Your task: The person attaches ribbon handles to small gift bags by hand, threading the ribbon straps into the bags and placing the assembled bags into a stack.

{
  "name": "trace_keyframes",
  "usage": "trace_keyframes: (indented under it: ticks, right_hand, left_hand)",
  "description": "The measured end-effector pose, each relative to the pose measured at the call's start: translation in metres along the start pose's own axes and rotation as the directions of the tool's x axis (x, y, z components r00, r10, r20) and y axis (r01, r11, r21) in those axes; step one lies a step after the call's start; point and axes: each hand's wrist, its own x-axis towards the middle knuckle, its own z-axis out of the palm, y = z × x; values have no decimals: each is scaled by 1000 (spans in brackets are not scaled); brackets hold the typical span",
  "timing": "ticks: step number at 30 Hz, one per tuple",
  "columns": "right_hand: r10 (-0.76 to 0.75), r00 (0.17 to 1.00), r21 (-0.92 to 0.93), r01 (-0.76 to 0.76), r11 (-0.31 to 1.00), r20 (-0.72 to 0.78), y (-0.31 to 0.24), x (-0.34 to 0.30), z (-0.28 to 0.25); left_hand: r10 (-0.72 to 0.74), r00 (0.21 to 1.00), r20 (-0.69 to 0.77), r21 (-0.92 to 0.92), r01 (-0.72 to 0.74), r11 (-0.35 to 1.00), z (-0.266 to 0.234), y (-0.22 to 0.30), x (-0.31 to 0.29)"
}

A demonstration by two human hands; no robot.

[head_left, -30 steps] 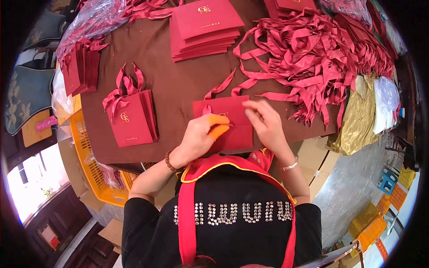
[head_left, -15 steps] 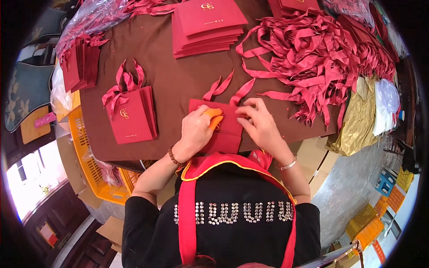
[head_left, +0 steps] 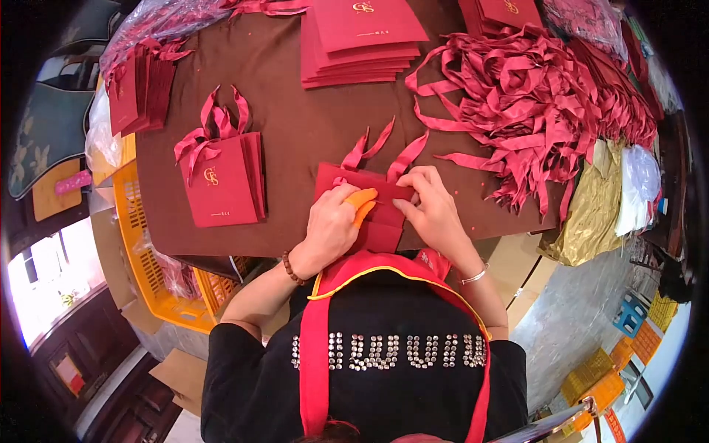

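Observation:
At the table's near edge lies a dark red paper bag, with two ribbon ends sticking out beyond its far edge. My left hand is closed on the bag's left side; orange covers seem to sit over its thumb and forefinger. On the right side, my right hand pinches the bag near its upper corner, fingers bent. Part of the bag is hidden under both hands. To the left, a few finished-looking bags with ribbon handles lie overlapping.
A stack of flat red bags lies at the far middle. A heap of red ribbons covers the right side, beside gold plastic wrapping. More ribboned bags stand far left. A yellow crate is below the table's left edge.
The view has shifted slightly. My left hand's orange-covered fingers have moved a little along the bag, and a fold now shows more between the hands. Both hands stay on the bag.

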Motion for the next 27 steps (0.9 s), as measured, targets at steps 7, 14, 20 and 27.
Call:
trace_keyframes:
  ticks: [7,14,20,27]
  right_hand:
    - [230,933,287,-308,907,275,6,17,-18]
    - [242,923,384,-349,855,299,18,17,-15]
    - [254,923,341,-347,874,289,13,17,-18]
    - [208,946,302,-280,911,249,14,9,-18]
  left_hand:
    - [70,998,6,219,-70,973,0,7,8]
    - [187,982,-23,311,-171,935,10,10,14]
    - [190,981,-33,309,-171,936,13,13,15]
    - [208,978,-13,322,-193,927,12,16,17]
